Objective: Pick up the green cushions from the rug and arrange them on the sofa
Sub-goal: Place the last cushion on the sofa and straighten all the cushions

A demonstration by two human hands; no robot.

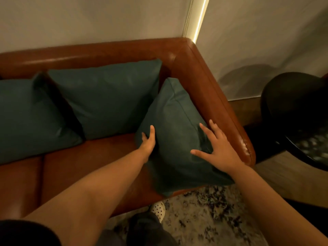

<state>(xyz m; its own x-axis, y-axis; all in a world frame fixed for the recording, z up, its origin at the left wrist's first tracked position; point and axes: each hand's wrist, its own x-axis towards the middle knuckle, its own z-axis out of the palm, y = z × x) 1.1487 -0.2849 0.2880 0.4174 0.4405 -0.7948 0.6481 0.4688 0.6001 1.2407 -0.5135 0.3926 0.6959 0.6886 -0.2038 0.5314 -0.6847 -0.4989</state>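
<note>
Both hands on a green cushion at the sofa's right end

The near cushion (177, 135) leans against the brown sofa's (204, 77) right armrest, its lower corner hanging past the seat edge above the patterned rug (213, 219). The left hand (148, 141) presses its left edge, fingers flat; the right hand (218, 150) rests spread open on its face, neither grip closed around it. Two more green cushions (110, 96) lean along the backrest.

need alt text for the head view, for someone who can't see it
Both hands, left hand and right hand, press a green cushion against the arm of a brown sofa. Two more green cushions lean along its back, and a patterned rug lies below.
</note>
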